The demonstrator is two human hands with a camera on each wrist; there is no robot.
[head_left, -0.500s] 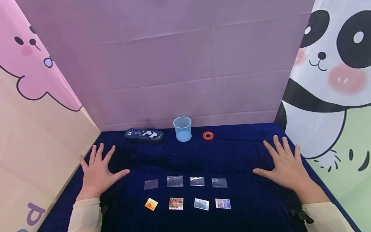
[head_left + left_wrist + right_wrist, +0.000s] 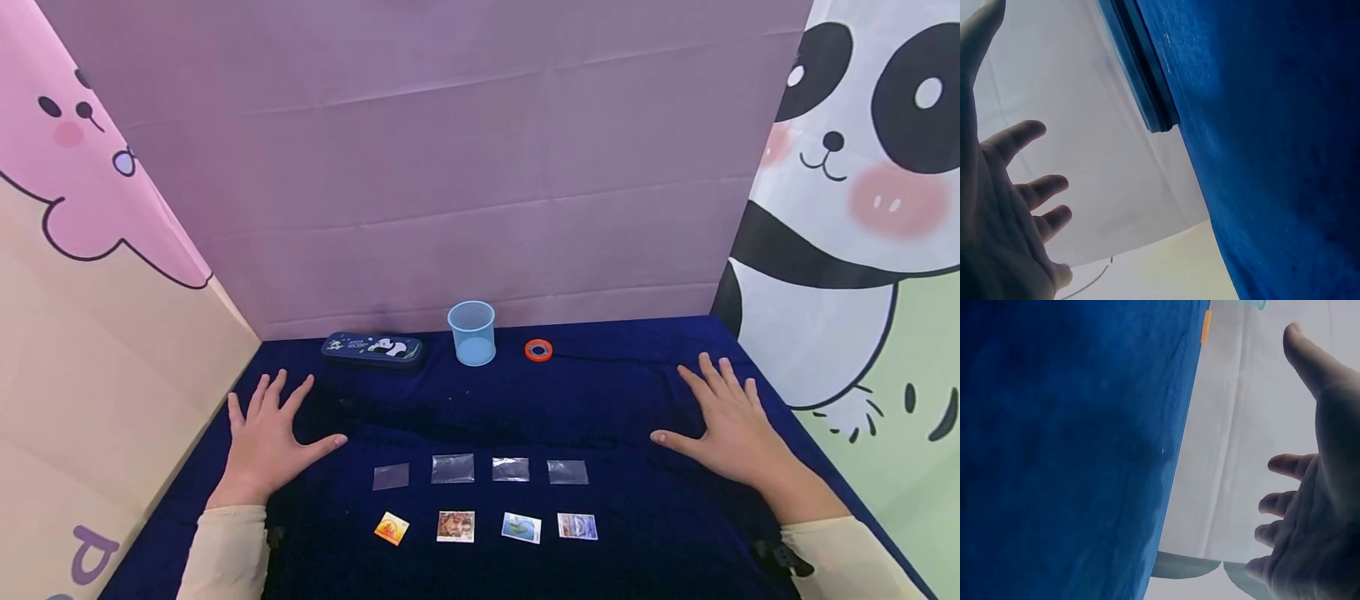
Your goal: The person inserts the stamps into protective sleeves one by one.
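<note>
My left hand (image 2: 264,443) is spread over the left side of the table, fingers apart and holding nothing. On the right side my right hand (image 2: 729,429) is spread the same way, also holding nothing. Between them lies a row of small clear plastic sleeves, from the leftmost sleeve (image 2: 392,477) to the rightmost sleeve (image 2: 567,472). Nearer the front is a row of small stamp-like pictures: an orange one (image 2: 392,528), a brown one (image 2: 456,527), a green-and-blue one (image 2: 521,527) and a blue-and-purple one (image 2: 577,527). Both wrist views show palms and outstretched fingers.
Along the back of the dark blue cloth (image 2: 600,392) stand a navy pencil case (image 2: 372,350) with a panda print, a light blue cup (image 2: 472,337) and an orange roll of tape (image 2: 538,350). A mauve curtain (image 2: 480,167) hangs behind, with printed cloths at both sides.
My left hand has shifted a little to the right, toward the middle. The right hand has drawn slightly left. Sleeves and pictures lie where they were.
</note>
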